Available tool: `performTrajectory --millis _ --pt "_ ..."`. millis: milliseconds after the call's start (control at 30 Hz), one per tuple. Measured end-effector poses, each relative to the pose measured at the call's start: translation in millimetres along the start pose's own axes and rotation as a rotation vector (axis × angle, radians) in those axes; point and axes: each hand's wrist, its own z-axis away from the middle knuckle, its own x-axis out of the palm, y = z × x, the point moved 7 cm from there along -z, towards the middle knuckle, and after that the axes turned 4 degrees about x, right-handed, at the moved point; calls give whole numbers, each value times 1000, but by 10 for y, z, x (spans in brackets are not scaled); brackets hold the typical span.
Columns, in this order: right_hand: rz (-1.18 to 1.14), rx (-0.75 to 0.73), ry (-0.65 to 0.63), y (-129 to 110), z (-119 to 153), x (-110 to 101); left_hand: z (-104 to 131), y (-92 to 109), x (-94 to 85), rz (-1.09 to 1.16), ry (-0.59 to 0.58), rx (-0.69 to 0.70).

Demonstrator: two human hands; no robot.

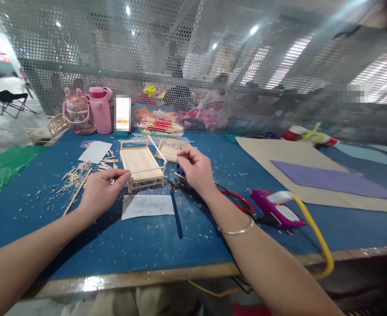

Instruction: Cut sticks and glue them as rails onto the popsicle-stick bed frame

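Left hand: nearer; fingertips pinched together, contents unclear.
Miniature stick bed: 1–2 o'clock from left fingertips; long axis seemingly 12–6.
Right hand: bed at 9 o'clock; cannot tell grip.

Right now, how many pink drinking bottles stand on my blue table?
2. The pink, clear-bodied bottle with ears stands at the back left of the blue table; the solid pink bottle with a looped handle is just right of it.
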Motion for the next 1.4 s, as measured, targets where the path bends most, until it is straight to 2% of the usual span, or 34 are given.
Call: performTrajectory --millis 33,100,167,267,333,400,533,567,633,700,767,867,1033,1133,1267,1400 --pt "119 -138 5 -135 63 29 -3 23 -12 -5 11 35" --pt "282 -376 -71 -366 231 180 4 111 -63 -24 54 150" --pt "366 -521 -166 -509 395 346 48 255 -138 -66 121 315" --pt "452 -594 -262 -597 546 518 194 519 -207 -165 179 587" --pt "483 -578 -339 -600 583 582 294 656 -193 -202 139 723" --pt "464 -519 -465 -567 590 623 343 711 -165 -207 73 771" --pt "260 -222 -760 -389 579 691 274 592 -103 -225 -48 653" --pt "204 -145 -830 -339 594 723 249 538 -46 -247 -128 613" --pt "133 -65 -934 -278 634 791 239 415 137 -318 -380 544" --pt "144 -81 -961 -265 654 837 284 296 313 -380 -632 488" --pt "212 -135 -952 -270 662 859 325 226 411 -400 -765 457" --pt "282 -161 -962 -263 685 876 338 188 459 -393 -816 439" --pt "234 -209 -969 -318 717 899 325 169 462 -387 -842 414" --pt "318 -245 -984 -331 737 917 317 164 458 -381 -846 394" --pt "272 -281 -954 -379 738 905 322 169 462 -356 -847 410" --pt "318 -271 -988 -329 762 925 325 165 459 -356 -828 431"
